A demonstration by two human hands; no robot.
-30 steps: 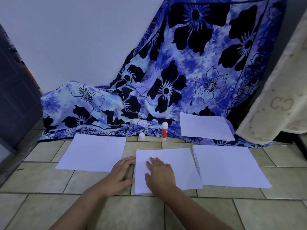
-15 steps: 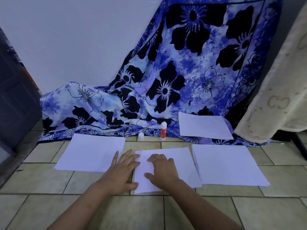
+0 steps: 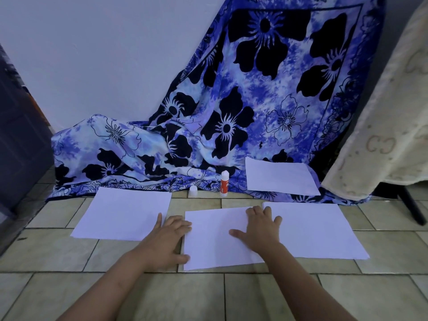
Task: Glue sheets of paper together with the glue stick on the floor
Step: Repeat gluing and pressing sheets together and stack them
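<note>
Middle sheet of white paper [image 3: 215, 237]: how do the fingers lie on it?

The right hand [image 3: 261, 230] is flat on its right half. Its fingers [image 3: 266, 212] are straight and slightly spread, tips at the far right corner, thumb stretched toward the sheet's middle. The left hand [image 3: 165, 242] sits at the left edge. Its fingers [image 3: 180, 224] lie loosely side by side with tips on that edge, the little finger splayed leftward, the thumb by the near left corner. Neither hand pinches anything.

What does it lie on?

A pale greenish tiled floor [image 3: 208, 295] with dark grout lines. Beyond the sheet, a blue-and-black flowered cloth [image 3: 266, 112] hangs down a white wall [image 3: 104, 54] and bunches onto the tiles.

And the sheet itself?

Blank, flat, slightly askew to the grout.

What crowds its edges?

Left of it lies a second white sheet [image 3: 125, 216], a strip of tile between. Right of it, just beside, is a third white sheet [image 3: 312, 230]; the right forearm hides whether they overlap. Beyond the far edge an orange-and-white glue stick [image 3: 224, 184] stands upright at the cloth's hem, its small white cap [image 3: 193, 191] on the tile to its left. Farther back and right, a fourth white sheet [image 3: 280, 176] rests on the cloth. A cream blanket [image 3: 382, 135] hangs well to the right, and a dark door [image 3: 18, 147] stands well to the left. On the near side, tile runs on under both forearms.
</note>
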